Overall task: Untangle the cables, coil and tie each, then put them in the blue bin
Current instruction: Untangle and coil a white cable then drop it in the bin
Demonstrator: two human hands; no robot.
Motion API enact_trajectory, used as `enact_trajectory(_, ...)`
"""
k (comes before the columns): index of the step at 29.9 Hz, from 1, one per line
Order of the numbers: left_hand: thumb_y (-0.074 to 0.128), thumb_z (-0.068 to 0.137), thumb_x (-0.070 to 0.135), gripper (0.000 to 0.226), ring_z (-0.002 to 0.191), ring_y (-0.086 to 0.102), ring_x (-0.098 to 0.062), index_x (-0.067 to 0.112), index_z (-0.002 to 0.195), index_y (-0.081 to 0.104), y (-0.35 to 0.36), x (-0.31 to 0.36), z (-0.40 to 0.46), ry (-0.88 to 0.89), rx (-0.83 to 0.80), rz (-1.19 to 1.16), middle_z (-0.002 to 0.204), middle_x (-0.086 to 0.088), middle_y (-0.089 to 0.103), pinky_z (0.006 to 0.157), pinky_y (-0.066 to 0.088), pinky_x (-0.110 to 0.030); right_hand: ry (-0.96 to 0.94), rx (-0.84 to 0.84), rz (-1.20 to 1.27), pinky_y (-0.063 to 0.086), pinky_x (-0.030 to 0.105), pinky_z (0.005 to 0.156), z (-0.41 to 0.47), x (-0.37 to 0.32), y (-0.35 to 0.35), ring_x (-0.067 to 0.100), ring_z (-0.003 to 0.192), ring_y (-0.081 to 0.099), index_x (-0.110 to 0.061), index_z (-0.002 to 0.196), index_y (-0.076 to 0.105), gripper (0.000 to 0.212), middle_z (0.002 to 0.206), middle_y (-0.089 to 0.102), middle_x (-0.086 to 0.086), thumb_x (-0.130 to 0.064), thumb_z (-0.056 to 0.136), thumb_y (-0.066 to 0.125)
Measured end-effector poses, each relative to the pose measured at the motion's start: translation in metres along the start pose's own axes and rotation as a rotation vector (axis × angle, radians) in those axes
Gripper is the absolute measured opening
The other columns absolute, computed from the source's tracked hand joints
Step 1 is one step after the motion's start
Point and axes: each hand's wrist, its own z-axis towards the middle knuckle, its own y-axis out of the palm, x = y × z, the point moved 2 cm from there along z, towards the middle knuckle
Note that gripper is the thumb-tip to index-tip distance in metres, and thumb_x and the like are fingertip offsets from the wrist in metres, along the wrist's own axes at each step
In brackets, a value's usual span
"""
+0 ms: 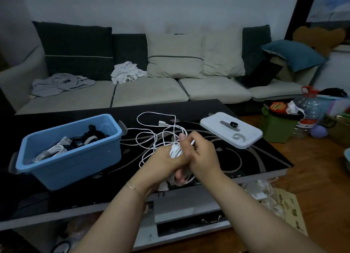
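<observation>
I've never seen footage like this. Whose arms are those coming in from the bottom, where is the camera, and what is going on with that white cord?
There is no machine here: the arms belong to a person, and the single camera sits on their head, looking forward and down, so you see what they see. Their left hand grips a bundle of loops of a white cable, while the right hand pinches a strand of that cable. The uncoiled part of it still lies in loose loops on the black coffee table. To the left stands a blue bin with several black and white cables already inside. To the right lies a white lid with a few small items on it; I cannot tell what they are. Behind is a sofa with cushions and crumpled cloths.
</observation>
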Motion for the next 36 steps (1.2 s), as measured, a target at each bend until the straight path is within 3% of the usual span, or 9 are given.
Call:
enact_trajectory(5,0.077,0.053,0.07,0.062,0.042,0.056,-0.015,0.014,0.046,0.054,0.013,-0.01,-0.001,-0.049,-0.154,-0.18,0.041,-0.004,0.049,0.048,0.048,-0.021,0.02,0.044,0.151,0.039,0.045,0.058,0.0,0.01,0.0,0.011,0.051,0.04,-0.028,0.054,0.043,0.05,0.046,0.041,-0.008,-0.07,0.082,0.036)
enact_trajectory(10,0.081,0.063,0.043,0.052,0.062,0.071,-0.022,0.001,0.082,0.057,0.01,-0.012,-0.002,-0.136,-0.198,-0.437,0.041,-0.006,0.048,0.056,0.057,-0.026,0.156,-0.054,0.347,0.038,0.036,0.057,-0.001,0.005,0.004,0.015,0.053,0.041,-0.017,0.06,0.044,0.061,0.051,0.04,-0.001,-0.073,0.083,0.038)
enact_trajectory(14,0.055,0.076,0.035,0.031,0.045,0.061,-0.013,0.005,0.079,0.06,0.017,-0.004,-0.004,-0.124,-0.047,-0.467,0.057,-0.012,0.062,0.046,0.052,-0.022,0.365,-0.156,0.469,0.04,0.022,0.044,0.007,0.007,0.007,0.01,0.037,0.044,-0.015,0.061,0.044,0.058,0.041,0.041,-0.002,-0.064,0.089,0.029)
enact_trajectory(20,0.055,0.082,0.032,0.043,0.04,0.044,-0.001,0.0,0.11,0.065,-0.002,0.003,0.001,-0.024,0.067,-0.7,0.109,-0.013,0.07,0.051,0.05,-0.018,0.319,-0.294,0.1,0.041,0.026,0.066,0.016,0.023,-0.002,0.008,0.067,0.06,-0.009,0.097,0.068,0.04,0.071,0.065,0.001,-0.039,0.101,0.041)
enact_trajectory(23,0.068,0.078,0.01,0.051,0.051,0.049,-0.002,-0.004,0.125,0.055,-0.014,0.0,0.003,0.002,0.043,-0.716,0.129,-0.011,0.062,0.085,0.044,-0.029,0.223,-0.311,-0.137,0.042,0.032,0.069,0.012,0.023,-0.009,0.016,0.071,0.056,-0.016,0.088,0.063,0.034,0.078,0.063,0.006,-0.036,0.102,0.039)
enact_trajectory(26,0.059,0.076,-0.005,0.056,0.056,0.055,-0.005,-0.006,0.131,0.047,-0.017,0.003,0.003,0.038,0.11,-0.689,0.129,-0.01,0.063,0.074,0.052,-0.027,0.263,-0.377,-0.186,0.05,0.039,0.068,0.006,0.023,-0.004,0.015,0.063,0.054,-0.027,0.076,0.05,0.027,0.067,0.054,-0.007,-0.034,0.101,0.041)
enact_trajectory(29,0.048,0.085,-0.008,0.045,0.063,0.062,-0.007,-0.001,0.13,0.048,-0.017,0.007,0.004,0.072,0.22,-0.612,0.128,-0.007,0.064,0.057,0.054,-0.023,0.146,-0.505,-0.409,0.047,0.036,0.076,-0.004,0.013,-0.003,0.026,0.09,0.06,-0.025,0.105,0.054,0.015,0.093,0.065,0.0,-0.032,0.101,0.041)
enact_trajectory(32,0.043,0.094,-0.009,0.036,0.075,0.07,-0.009,0.011,0.123,0.049,-0.022,0.008,0.003,0.115,0.335,-0.362,0.132,-0.001,0.059,0.065,0.056,-0.021,-0.009,-0.632,-0.657,0.043,0.034,0.079,-0.019,-0.003,-0.004,0.032,0.111,0.056,-0.028,0.132,0.043,0.033,0.12,0.062,0.009,-0.034,0.099,0.043)
enact_trajectory(36,0.055,0.09,-0.003,0.038,0.112,0.063,-0.022,0.027,0.113,0.048,-0.023,0.004,0.006,0.127,0.371,-0.088,0.135,0.002,0.051,0.087,0.055,-0.03,-0.162,-0.621,-0.752,0.043,0.036,0.078,-0.027,-0.013,-0.003,0.031,0.111,0.055,-0.024,0.127,0.046,0.031,0.12,0.06,0.008,-0.036,0.099,0.044)
